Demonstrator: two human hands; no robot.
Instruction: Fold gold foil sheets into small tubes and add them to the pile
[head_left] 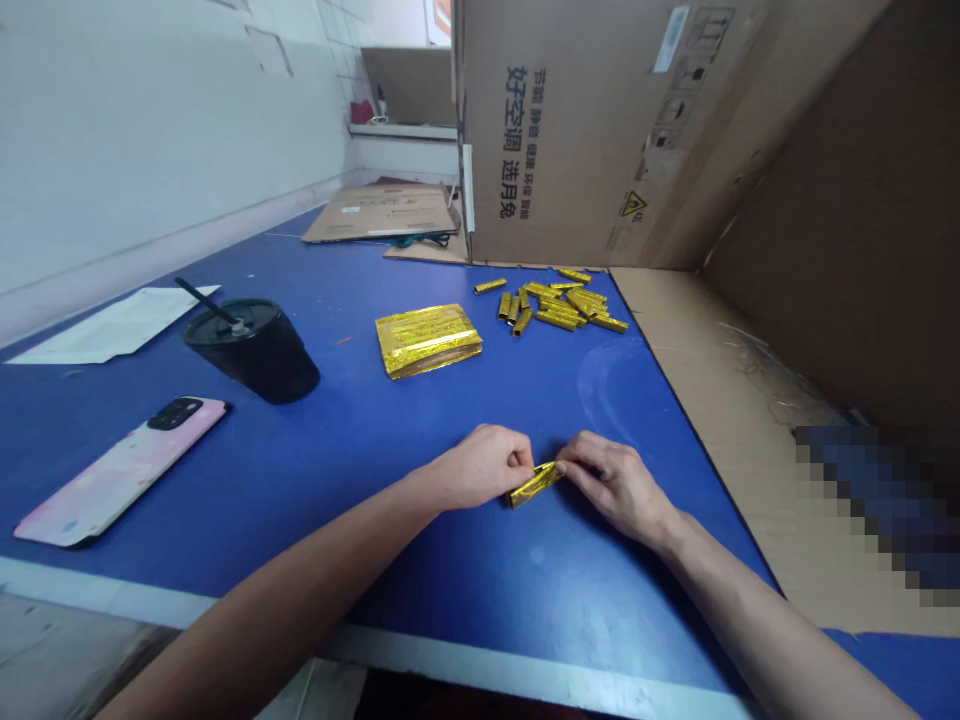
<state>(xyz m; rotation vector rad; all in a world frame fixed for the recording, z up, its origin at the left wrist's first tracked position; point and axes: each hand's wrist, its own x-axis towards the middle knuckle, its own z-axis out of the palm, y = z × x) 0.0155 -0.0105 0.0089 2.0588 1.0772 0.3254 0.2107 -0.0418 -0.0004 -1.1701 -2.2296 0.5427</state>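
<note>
Nearby, left hand [491, 467] and right hand [619, 482] pinched a gold foil strip [535, 485], foil rolls [559, 305] lying beyond.

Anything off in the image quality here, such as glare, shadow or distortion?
Head view: pale sheen on the table near its front edge; cup looks stretched and slanted, likely wide-lens distortion; cardboard at far right sits in deep shadow; pixelated patch there hides detail; strip readable, though its foil glints and fingers partly cover it.
</note>
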